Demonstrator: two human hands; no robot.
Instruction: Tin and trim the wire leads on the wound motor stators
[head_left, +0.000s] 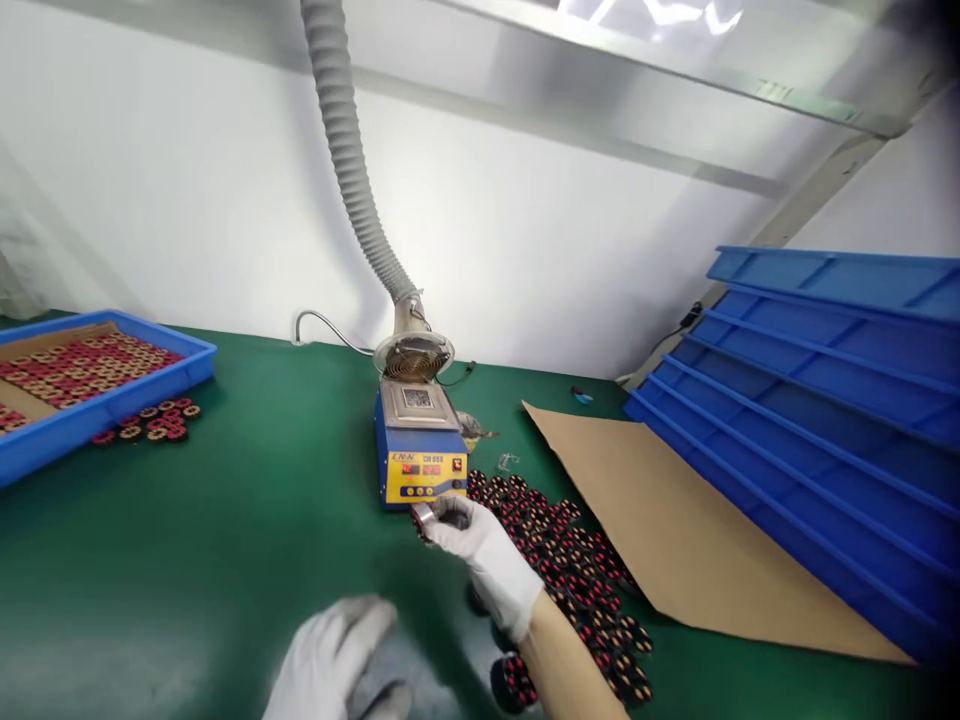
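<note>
My right hand (480,545), in a white glove, pinches a small round motor stator (423,520) with a silvery rim between thumb and fingers. It is held just in front of a blue solder pot (424,470) with a yellow panel and lit red digits. My left hand (330,655), also gloved and slightly blurred, is low in the view with thumb and fingers apart and nothing visible between them. Many similar stators (559,550), black with red and tan segments, lie spread on the table beside and beyond my right wrist.
A grey ribbed hose (349,150) ends in a round hood behind the pot. On the left, a blue tray (191,368) holds rows of stators, with loose ones (161,420) beside it. A cardboard sheet (697,520) and stacked blue trays (810,400) occupy the right side.
</note>
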